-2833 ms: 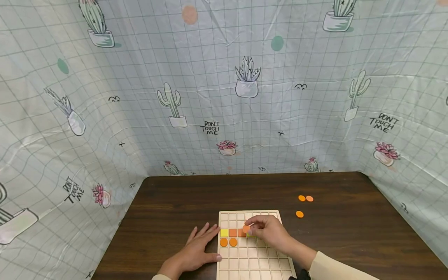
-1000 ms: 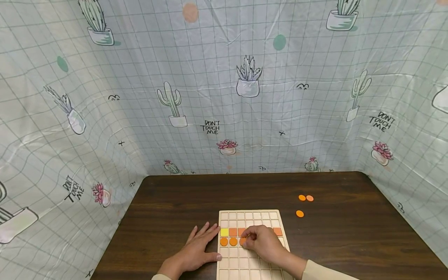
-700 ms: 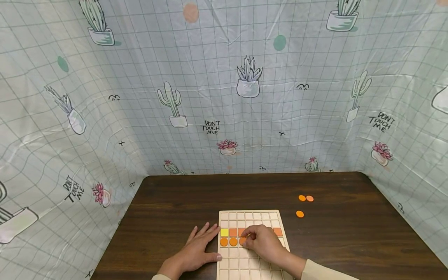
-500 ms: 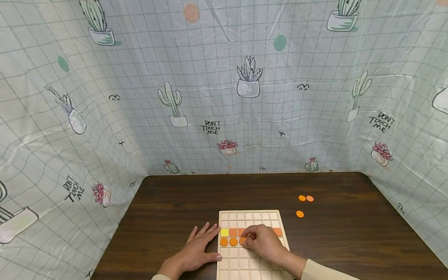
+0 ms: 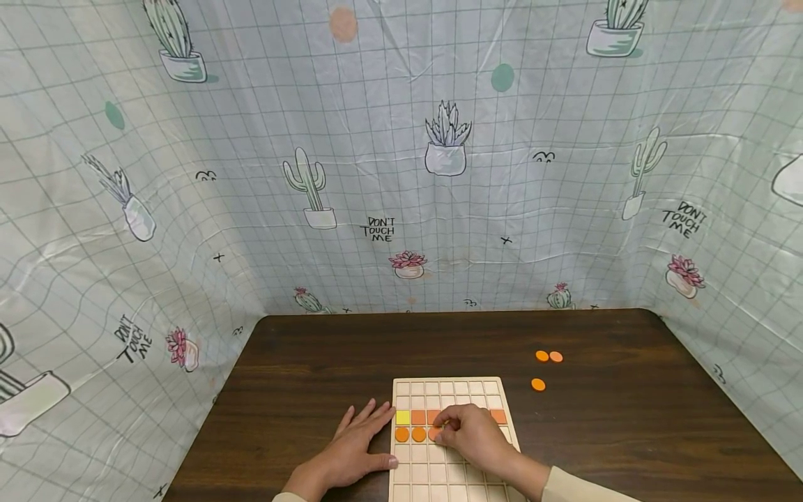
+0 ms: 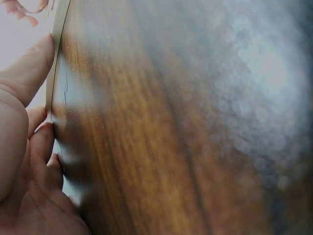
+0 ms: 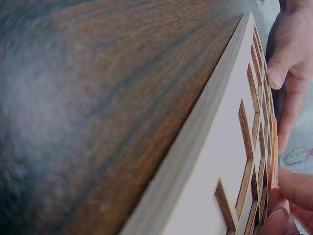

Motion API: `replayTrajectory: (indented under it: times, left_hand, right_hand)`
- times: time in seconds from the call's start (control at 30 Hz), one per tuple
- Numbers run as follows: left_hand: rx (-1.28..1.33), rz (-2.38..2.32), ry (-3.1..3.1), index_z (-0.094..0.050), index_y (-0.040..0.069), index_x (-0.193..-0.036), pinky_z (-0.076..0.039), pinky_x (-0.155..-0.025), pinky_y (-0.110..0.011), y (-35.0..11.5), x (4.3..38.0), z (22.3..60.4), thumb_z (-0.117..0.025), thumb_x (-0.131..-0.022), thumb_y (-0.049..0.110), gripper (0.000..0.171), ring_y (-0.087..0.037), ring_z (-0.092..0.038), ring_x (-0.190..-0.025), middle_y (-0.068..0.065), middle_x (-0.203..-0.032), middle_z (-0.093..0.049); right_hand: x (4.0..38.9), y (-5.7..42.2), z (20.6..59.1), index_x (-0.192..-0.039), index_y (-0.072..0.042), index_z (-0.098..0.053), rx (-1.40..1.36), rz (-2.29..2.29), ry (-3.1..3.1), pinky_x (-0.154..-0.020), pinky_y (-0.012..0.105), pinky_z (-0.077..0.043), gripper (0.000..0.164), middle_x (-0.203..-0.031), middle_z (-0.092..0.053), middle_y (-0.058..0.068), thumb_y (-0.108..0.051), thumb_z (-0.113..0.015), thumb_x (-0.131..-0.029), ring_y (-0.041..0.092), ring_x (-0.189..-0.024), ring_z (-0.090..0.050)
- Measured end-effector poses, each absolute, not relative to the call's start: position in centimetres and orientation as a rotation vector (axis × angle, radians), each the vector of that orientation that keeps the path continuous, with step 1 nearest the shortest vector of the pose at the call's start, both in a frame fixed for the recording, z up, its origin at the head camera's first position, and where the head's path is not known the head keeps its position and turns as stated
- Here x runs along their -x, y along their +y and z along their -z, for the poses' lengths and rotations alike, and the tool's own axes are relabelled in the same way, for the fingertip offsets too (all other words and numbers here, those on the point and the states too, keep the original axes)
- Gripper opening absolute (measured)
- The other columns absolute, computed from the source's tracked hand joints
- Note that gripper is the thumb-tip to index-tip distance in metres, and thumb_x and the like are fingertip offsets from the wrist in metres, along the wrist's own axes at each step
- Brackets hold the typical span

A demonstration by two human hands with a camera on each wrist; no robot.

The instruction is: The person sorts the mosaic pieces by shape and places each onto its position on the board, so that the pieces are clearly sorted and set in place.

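A pale wooden grid board [image 5: 437, 474] lies on the table, with square cells. My left hand [image 5: 351, 450] rests flat beside its left edge, fingers spread, thumb and fingertips touching the board; the left wrist view shows this hand [image 6: 29, 166] against the rim. With thumb and fingers, my right hand [image 5: 473, 434] pinches an orange disc [image 5: 433, 434] at the third cell of a row. Two orange discs, one at the edge [image 5: 401, 434] and one beside it [image 5: 418, 434], sit in that row's first cells. My right hand hides cells to the right.
Above the discs runs a row of coloured squares: yellow [image 5: 402, 417], orange [image 5: 417, 417] and, at the right end, another orange square [image 5: 498, 416]. Three loose discs [image 5: 538, 385] lie on the dark table [image 5: 314, 369] at right. A cactus-print curtain [image 5: 401, 174] surrounds the table.
My right hand has come down and nearer from above the coloured row, bringing the orange disc to the third cell. Lately it has barely moved. My left hand stays put.
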State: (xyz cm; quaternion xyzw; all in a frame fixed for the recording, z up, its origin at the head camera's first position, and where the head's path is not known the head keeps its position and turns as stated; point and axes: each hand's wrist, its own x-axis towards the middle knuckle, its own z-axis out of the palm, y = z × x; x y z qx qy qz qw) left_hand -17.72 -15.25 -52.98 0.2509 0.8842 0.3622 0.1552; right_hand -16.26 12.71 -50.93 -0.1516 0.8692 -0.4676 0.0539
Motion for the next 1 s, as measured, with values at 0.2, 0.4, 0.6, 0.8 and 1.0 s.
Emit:
replayTrajectory:
  times: [0.2, 0.4, 0.6, 0.8, 1.0]
  left_hand:
    - [-0.713, -1.033, 2.536, -0.040, 0.024, -0.165, 0.007, -0.127, -0.068, -15.3, 17.8, 53.1, -0.072, -0.089, 0.066, 0.093, -0.040, -0.016, -0.163, -0.009, -0.172, -0.034]
    - [-0.719, -1.032, 2.535, -0.040, 0.021, -0.165, 0.007, -0.126, -0.070, -15.2, 17.5, 52.5, -0.073, -0.090, 0.064, 0.093, -0.043, -0.016, -0.162, -0.012, -0.172, -0.033]
    - [-0.740, -1.045, 2.512, -0.038, 0.016, -0.166, 0.006, -0.125, -0.072, -15.2, 17.4, 51.9, -0.073, -0.092, 0.060, 0.093, -0.046, -0.015, -0.162, -0.015, -0.172, -0.033]
    - [-0.706, -1.017, 2.543, -0.040, 0.024, -0.165, 0.006, -0.128, -0.067, -15.2, 17.8, 52.8, -0.073, -0.089, 0.066, 0.093, -0.038, -0.016, -0.163, -0.007, -0.172, -0.034]
    - [-0.712, -1.021, 2.534, -0.040, 0.026, -0.165, 0.008, -0.128, -0.066, -15.4, 18.2, 53.3, -0.073, -0.089, 0.066, 0.092, -0.038, -0.016, -0.163, -0.007, -0.172, -0.034]
  right_hand:
    - [16.2, 12.9, 51.0, -0.099, -0.009, -0.080, 0.446, 1.450, 2.636, -0.059, 0.021, -0.045, 0.012, -0.071, -0.066, -0.007, -0.015, -0.084, -0.090, 0.002, -0.061, -0.054]
    - [16.2, 12.9, 51.1, -0.099, -0.010, -0.081, 0.438, 1.450, 2.654, -0.059, 0.021, -0.046, 0.013, -0.071, -0.066, -0.008, -0.019, -0.084, -0.091, 0.002, -0.062, -0.054]
    - [16.3, 12.8, 51.1, -0.098, -0.012, -0.081, 0.408, 1.448, 2.652, -0.060, 0.022, -0.047, 0.013, -0.073, -0.069, -0.008, -0.024, -0.084, -0.092, 0.003, -0.065, -0.057]
    - [16.3, 13.2, 50.4, -0.100, -0.009, -0.081, 0.356, 1.473, 2.670, -0.058, 0.022, -0.044, 0.010, -0.073, -0.068, -0.006, -0.016, -0.081, -0.093, 0.005, -0.063, -0.054]
    - [16.8, 14.6, 49.2, -0.101, -0.006, -0.079, 0.292, 1.513, 2.734, -0.055, 0.022, -0.044, 0.010, -0.076, -0.069, -0.004, -0.011, -0.080, -0.092, 0.006, -0.062, -0.054]
